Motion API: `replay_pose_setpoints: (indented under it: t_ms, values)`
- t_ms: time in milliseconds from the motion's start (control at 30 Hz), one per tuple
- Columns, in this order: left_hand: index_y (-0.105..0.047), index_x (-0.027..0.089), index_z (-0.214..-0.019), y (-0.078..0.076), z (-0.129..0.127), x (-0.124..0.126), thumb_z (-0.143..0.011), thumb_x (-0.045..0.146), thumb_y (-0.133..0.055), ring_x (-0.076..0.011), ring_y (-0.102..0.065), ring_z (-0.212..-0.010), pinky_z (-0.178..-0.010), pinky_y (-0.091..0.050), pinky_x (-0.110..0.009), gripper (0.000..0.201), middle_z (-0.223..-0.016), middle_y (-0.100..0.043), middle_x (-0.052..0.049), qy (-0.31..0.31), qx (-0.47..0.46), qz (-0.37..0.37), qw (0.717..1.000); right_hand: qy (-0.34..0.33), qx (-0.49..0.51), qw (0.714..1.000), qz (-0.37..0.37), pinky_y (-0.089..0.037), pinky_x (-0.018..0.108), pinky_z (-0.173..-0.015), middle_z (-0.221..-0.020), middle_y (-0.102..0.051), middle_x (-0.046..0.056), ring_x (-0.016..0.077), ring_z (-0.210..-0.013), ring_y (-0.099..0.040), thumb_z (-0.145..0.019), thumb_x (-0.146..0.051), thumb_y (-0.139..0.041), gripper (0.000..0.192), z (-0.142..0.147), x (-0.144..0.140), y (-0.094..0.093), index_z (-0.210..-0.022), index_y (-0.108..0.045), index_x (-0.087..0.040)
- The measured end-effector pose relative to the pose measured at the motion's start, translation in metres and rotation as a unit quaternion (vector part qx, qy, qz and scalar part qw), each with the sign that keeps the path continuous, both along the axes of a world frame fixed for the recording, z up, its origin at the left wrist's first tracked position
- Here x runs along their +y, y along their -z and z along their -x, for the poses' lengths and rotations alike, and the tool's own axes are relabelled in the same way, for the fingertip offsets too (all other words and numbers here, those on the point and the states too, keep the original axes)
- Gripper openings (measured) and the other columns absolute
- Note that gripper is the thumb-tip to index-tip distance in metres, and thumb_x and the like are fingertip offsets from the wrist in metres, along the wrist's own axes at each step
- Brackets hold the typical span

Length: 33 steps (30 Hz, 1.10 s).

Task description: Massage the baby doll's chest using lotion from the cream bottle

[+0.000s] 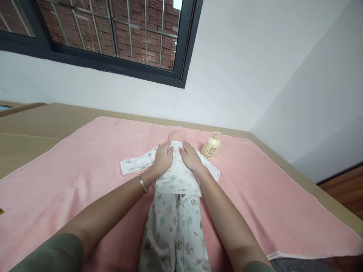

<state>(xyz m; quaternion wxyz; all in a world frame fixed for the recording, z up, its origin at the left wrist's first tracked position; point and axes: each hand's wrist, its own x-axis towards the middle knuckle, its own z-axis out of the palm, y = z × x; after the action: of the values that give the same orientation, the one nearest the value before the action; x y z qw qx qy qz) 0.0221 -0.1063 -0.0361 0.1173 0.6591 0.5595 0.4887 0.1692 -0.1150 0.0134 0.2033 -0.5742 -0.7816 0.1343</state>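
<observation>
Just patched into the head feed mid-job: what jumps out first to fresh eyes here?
First, the baby doll in a white printed outfit, lying on its back in the middle of the pink towel, head toward the wall. The left hand and right hand both rest flat on its chest. A cream pump bottle lies just right of the doll's head, below the barred window.

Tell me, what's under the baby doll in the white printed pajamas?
A soft pink blanket lies under the doll, over a tan surface. Both hands, left and right, rest on its chest. The blanket directly beneath is hidden.
</observation>
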Motion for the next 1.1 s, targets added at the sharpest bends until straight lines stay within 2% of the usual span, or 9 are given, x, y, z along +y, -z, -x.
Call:
replay_pose_setpoints:
  t_ms: [67, 133, 300, 367, 467, 600, 667, 767, 1100]
  values:
    - [-0.065, 0.012, -0.122, 0.000, 0.000, 0.000, -0.099, 0.029, -0.036, -0.0276, -0.060, -0.126, -0.121, -0.030, -0.050, 0.041, -0.128, -0.069, -0.015, 0.000, 0.006, 0.000, 1.000, 0.041, -0.030, 0.999, -0.001, -0.022, 0.047, -0.122, -0.159, -0.036, 0.023, 0.0306, -0.150, -0.030, -0.105, -0.037, -0.029, 0.058, 0.002, -0.002, -0.001, -0.150, -0.041, -0.002]
    - [-0.066, 0.012, -0.120, -0.001, 0.000, -0.001, -0.099, 0.029, -0.036, -0.0277, -0.060, -0.125, -0.121, -0.030, -0.051, 0.040, -0.127, -0.070, -0.015, 0.000, 0.008, 0.000, 1.000, 0.044, -0.071, 0.996, -0.015, -0.024, 0.049, -0.121, -0.155, -0.040, 0.026, 0.0335, -0.148, -0.035, -0.104, -0.031, -0.029, 0.055, 0.007, -0.010, -0.004, -0.147, -0.043, 0.001]
    - [-0.068, 0.014, -0.115, -0.002, 0.002, 0.001, -0.098, 0.027, -0.036, -0.0269, -0.062, -0.122, -0.119, -0.033, -0.051, 0.038, -0.124, -0.071, -0.013, 0.007, 0.020, 0.001, 1.000, -0.055, -0.075, 0.995, -0.043, -0.026, 0.040, -0.120, -0.154, -0.046, 0.015, 0.0264, -0.146, -0.038, -0.099, -0.016, -0.034, 0.047, 0.014, -0.019, -0.012, -0.141, -0.054, -0.014]
    - [-0.067, 0.014, -0.116, -0.001, 0.003, 0.001, -0.097, 0.026, -0.038, -0.0268, -0.061, -0.122, -0.120, -0.033, -0.051, 0.037, -0.124, -0.071, -0.013, 0.004, 0.027, 0.002, 1.000, -0.040, -0.040, 0.998, -0.027, -0.027, 0.039, -0.120, -0.156, -0.044, 0.013, 0.0257, -0.148, -0.035, -0.100, -0.023, -0.037, 0.045, 0.009, -0.013, -0.010, -0.142, -0.055, -0.016]
    - [-0.066, 0.012, -0.118, 0.000, 0.002, 0.000, -0.095, 0.024, -0.041, -0.0280, -0.059, -0.126, -0.120, -0.032, -0.050, 0.036, -0.129, -0.068, -0.015, -0.002, 0.049, -0.003, 0.999, 0.010, -0.008, 1.000, 0.005, -0.026, 0.041, -0.121, -0.157, -0.041, 0.018, 0.0285, -0.150, -0.031, -0.102, -0.039, -0.039, 0.051, -0.002, -0.001, -0.004, -0.143, -0.052, -0.011]
    - [-0.063, 0.012, -0.124, 0.000, 0.000, -0.005, -0.093, 0.024, -0.045, -0.0304, -0.050, -0.135, -0.117, -0.038, -0.048, 0.038, -0.141, -0.058, -0.018, -0.025, 0.093, -0.028, 0.995, 0.031, -0.036, 0.999, 0.024, -0.012, 0.050, -0.124, -0.162, -0.030, 0.020, 0.0309, -0.154, -0.021, -0.103, -0.047, -0.033, 0.061, -0.008, 0.006, 0.003, -0.150, -0.043, -0.009]
    - [-0.062, 0.013, -0.125, -0.001, -0.001, -0.006, -0.092, 0.025, -0.046, -0.0305, -0.052, -0.133, -0.114, -0.042, -0.047, 0.038, -0.139, -0.060, -0.017, -0.032, 0.110, -0.030, 0.993, 0.027, -0.047, 0.998, 0.028, -0.007, 0.052, -0.124, -0.164, -0.024, 0.020, 0.0307, -0.155, -0.016, -0.103, -0.048, -0.031, 0.065, -0.009, 0.007, 0.005, -0.154, -0.035, -0.008]
    - [-0.062, 0.013, -0.122, -0.003, -0.001, -0.005, -0.094, 0.027, -0.044, -0.0310, -0.057, -0.124, -0.108, -0.045, -0.046, 0.036, -0.125, -0.066, -0.017, -0.036, 0.127, -0.008, 0.991, 0.015, -0.057, 0.998, 0.027, -0.009, 0.049, -0.124, -0.165, -0.022, 0.019, 0.0290, -0.156, -0.014, -0.104, -0.046, -0.028, 0.066, -0.008, 0.006, 0.005, -0.157, -0.029, -0.007]
    - [-0.063, 0.014, -0.115, -0.007, -0.001, -0.003, -0.095, 0.036, -0.046, -0.0315, -0.059, -0.119, -0.108, -0.042, -0.047, 0.034, -0.119, -0.068, -0.016, -0.041, 0.175, 0.029, 0.983, 0.039, -0.153, 0.987, -0.018, -0.034, 0.040, -0.110, -0.139, -0.058, 0.023, 0.0313, -0.133, -0.050, -0.104, -0.032, -0.025, 0.050, 0.009, -0.018, -0.014, -0.137, -0.051, -0.004]
